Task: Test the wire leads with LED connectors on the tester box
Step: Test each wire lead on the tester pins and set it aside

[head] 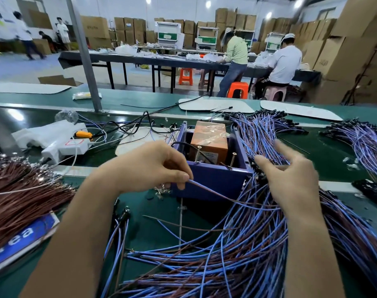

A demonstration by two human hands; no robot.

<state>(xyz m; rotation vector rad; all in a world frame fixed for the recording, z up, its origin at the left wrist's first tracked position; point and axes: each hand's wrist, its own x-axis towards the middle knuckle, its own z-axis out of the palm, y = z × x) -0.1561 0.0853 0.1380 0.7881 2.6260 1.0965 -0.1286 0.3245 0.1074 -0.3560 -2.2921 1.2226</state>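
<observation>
Tester box (211, 181): purple, open-topped, standing mid-worktop; an orange block (209, 136) wrapped in clear film sits inside, with two screws (197, 153) standing upright just behind the front wall.
Wire lead (215, 193): one brown lead, drawn across the front of the box, its far end running under the right hand.
Left hand (153, 166): at the box's front left corner, thumb and forefinger pinched on the lead's near end.
Right hand (290, 177): just beside the box's right corner, fingers spread and loose, blurred, gripping nothing that shows.
Hands: apart, the box corner between them.
Loose leads (237, 254): blue and brown, heaped in front and to the right of the box.
Bundled leads (262, 134): blue, black-tipped, fanned behind the box on the right.
Brown wires (22, 194): thick sheaf at the left edge.
Worktop (161, 222): green mat.
Screwdriver (83, 134): orange handle, back left, lying among cables.
</observation>
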